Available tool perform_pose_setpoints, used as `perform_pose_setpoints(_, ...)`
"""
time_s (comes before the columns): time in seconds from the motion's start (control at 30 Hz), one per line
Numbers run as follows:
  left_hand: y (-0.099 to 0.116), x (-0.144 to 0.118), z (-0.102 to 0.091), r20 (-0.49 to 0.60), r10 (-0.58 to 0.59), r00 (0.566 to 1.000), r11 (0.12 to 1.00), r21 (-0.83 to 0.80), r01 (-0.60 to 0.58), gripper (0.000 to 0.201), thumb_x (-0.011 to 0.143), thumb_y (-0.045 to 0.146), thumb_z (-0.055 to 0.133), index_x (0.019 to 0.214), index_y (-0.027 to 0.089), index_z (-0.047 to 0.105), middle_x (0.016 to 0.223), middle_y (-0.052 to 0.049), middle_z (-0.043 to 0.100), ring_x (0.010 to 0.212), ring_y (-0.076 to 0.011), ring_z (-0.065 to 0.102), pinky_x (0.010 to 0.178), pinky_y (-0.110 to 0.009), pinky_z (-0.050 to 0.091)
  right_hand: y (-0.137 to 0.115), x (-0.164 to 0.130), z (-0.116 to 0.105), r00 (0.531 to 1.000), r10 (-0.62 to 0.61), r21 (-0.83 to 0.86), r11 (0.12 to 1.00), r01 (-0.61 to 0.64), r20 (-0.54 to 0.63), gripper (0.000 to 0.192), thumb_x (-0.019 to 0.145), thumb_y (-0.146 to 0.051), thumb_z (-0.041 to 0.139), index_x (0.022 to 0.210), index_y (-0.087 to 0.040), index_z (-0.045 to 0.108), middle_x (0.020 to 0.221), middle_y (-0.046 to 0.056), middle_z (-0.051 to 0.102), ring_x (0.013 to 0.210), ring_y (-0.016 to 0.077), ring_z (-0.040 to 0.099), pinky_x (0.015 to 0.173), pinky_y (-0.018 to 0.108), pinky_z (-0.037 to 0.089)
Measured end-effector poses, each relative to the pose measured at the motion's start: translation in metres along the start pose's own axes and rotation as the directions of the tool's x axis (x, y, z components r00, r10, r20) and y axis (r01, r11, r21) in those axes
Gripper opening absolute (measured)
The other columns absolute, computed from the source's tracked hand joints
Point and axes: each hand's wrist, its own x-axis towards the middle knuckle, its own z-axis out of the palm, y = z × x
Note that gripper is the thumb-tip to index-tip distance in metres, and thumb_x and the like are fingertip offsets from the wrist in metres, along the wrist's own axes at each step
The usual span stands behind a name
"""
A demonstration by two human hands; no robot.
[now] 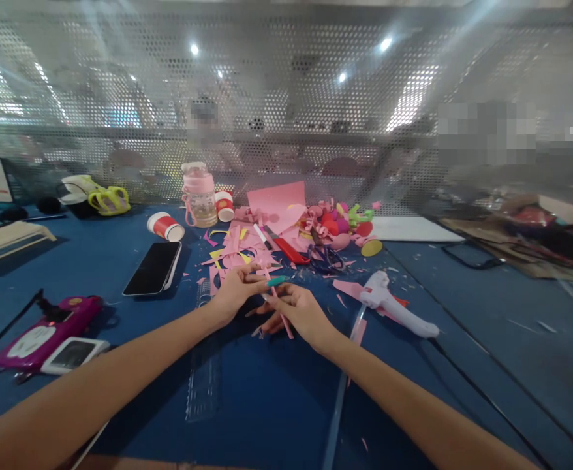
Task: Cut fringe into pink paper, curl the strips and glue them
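Pink paper strip (280, 312) lying between both hands; left hand (235, 292) and right hand (300, 313) pinching it above the blue tabletop (267, 405).

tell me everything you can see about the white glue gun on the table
The glue gun is white and looks plastic, with a rounded body, a nozzle end toward the person and a long handle pointing right. It lies on its side on the blue table, resting partly on pink paper scraps. A dark cable seems to trail off from its handle end. Neither hand touches it; the right hand is nearest.
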Motion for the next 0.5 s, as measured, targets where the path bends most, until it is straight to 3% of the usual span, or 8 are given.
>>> perform_pose_setpoints(0.27, -0.0017, 0.002, -0.0014, 0.006, 0.019, 1.0, 0.999, -0.035, -0.019, 0.04, 0.06, 0.022, 0.073, 0.096, 0.012, 0.057, 0.062, 0.0, 0.065, 0.054, -0.0101, 0.059, 0.049, -0.018, 0.044, -0.0006, 0.0003, 0.0005, 1.0, 0.0, -0.039, 0.999, 0.001, 0.024, 0.031, 0.069, -0.036, 0.064, 0.082, -0.015, 0.045, 0.073, 0.008, 0.069, 0.052, 0.0177, 0.066, 0.047, 0.026, 0.054)
perform_pose_setpoints(0.5, -0.0001, 0.0057, -0.002, -0.102, 0.013, 0.995, 0.977, -0.212, -0.034, 0.036, 0.056, 0.014, 0.074, 0.088, 0.012, 0.058, 0.06, 0.002, 0.065, 0.059, -0.0082, 0.061, 0.061, -0.018, 0.047, -0.0021, 0.0006, -0.0066, 0.988, 0.072, -0.046, 0.997, -0.066, 0.139, 0.029, 0.075, -0.041, 0.057, 0.076, -0.012, 0.053, 0.07, 0.008, 0.069, 0.058, 0.0172, 0.067, 0.053, 0.024, 0.053)
